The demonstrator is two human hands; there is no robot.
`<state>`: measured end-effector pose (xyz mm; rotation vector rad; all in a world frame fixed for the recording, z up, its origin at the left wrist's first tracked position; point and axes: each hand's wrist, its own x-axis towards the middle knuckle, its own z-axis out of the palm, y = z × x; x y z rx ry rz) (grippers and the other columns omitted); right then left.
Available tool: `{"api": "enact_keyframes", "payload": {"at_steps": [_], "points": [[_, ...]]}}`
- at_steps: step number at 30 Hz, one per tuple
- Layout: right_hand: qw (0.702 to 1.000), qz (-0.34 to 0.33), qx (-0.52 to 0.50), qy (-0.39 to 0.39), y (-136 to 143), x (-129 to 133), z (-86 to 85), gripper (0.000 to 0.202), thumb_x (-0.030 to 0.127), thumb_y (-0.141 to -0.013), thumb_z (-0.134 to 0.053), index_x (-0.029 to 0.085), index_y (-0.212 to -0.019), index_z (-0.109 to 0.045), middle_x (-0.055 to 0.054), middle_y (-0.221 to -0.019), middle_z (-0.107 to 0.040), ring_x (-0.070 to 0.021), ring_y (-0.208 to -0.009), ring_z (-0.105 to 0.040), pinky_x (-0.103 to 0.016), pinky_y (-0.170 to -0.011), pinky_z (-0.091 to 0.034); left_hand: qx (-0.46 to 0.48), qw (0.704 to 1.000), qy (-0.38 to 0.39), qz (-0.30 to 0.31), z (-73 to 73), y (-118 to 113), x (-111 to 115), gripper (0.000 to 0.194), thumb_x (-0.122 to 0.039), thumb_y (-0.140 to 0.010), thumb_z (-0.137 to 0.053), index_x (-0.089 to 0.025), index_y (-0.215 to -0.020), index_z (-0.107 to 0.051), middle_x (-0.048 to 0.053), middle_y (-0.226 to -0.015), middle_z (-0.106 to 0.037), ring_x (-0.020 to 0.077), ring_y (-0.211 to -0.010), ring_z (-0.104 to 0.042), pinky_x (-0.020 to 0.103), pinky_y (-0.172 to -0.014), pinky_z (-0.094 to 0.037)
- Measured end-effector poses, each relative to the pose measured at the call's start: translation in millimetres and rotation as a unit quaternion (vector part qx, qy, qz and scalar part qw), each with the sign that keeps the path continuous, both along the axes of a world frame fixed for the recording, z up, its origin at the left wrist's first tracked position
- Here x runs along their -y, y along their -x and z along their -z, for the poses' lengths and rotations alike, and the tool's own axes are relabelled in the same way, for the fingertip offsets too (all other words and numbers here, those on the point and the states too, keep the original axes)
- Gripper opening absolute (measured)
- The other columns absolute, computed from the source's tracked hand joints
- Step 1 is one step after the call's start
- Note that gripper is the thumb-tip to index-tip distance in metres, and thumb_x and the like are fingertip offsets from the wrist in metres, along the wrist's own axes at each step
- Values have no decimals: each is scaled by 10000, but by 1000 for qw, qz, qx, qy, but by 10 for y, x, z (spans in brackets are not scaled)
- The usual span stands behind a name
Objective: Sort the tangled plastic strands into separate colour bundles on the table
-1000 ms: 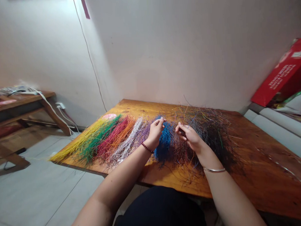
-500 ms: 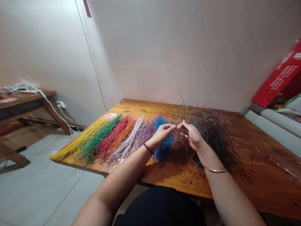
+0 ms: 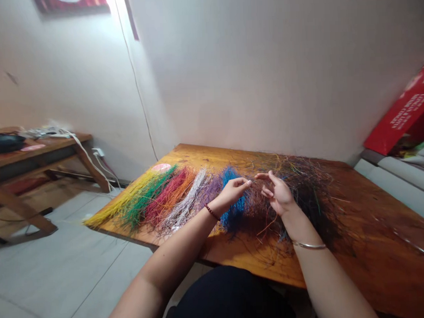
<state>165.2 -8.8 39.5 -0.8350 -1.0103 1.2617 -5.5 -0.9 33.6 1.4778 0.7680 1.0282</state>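
My left hand (image 3: 236,189) hovers over the blue strands (image 3: 233,209), thumb and forefinger pinched together; whatever they hold is too thin to make out. To its right, my right hand (image 3: 278,194) has its thumb and fingers apart, with nothing visible in them. A gap separates the two hands. Under and beyond the right hand spreads a tangled pile of dark mixed strands (image 3: 308,188), thin and wire-like. Sorted bundles lie leftward: purple strands (image 3: 210,190), white strands (image 3: 185,201), orange strands (image 3: 176,195), red strands (image 3: 164,197), green strands (image 3: 139,205) and yellow strands (image 3: 111,204).
The strands lie on a wooden table (image 3: 354,256) against a wall. A pink disc (image 3: 161,167) sits at its back left corner. On the right are a red box (image 3: 398,113) and pale rolls (image 3: 404,184). Another wooden table (image 3: 82,138) with cables stands at left.
My hands have drawn apart; the right one has moved away to the right and its fingers have spread. The view has shifted slightly, showing more of the wall above.
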Motion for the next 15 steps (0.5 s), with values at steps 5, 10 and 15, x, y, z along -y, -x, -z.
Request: {"api": "enact_keyframes", "payload": {"at_steps": [5, 10, 15], "points": [[994, -29, -98, -36, -124, -12, -41, 271, 444, -845, -606, 206, -868, -732, -38, -1023, -712, -25, -392, -211, -223, -360, -194, -69, 996, -40, -31, -208, 183, 210, 482, -597, -787, -591, -120, -849, -634, -29, -614, -436, 73, -533, -328, 229, -497, -230], [993, -43, -94, -55, -129, 42, -73, 299, 467, -848, -589, 216, -923, -733, -48, -1091, -704, -34, -400, -224, -234, -365, -213, -194, 973, -110, -66, -546, 832, 426, 447, -563, -799, -585, -136, -872, -699, 55, -755, -610, 110, -625, -468, 237, -546, -329], [995, -51, -59, -55, -81, 80, -102, 308, 488, -851, -555, 246, -931, -729, -45, -1160, -689, -47, -408, -218, -252, -378, -204, -329, 910, -94, -236, -894, 1926, 313, 460, -580, -766, -593, -162, -905, -723, 50, -757, -638, 116, -598, -460, 246, -538, -332]]}}
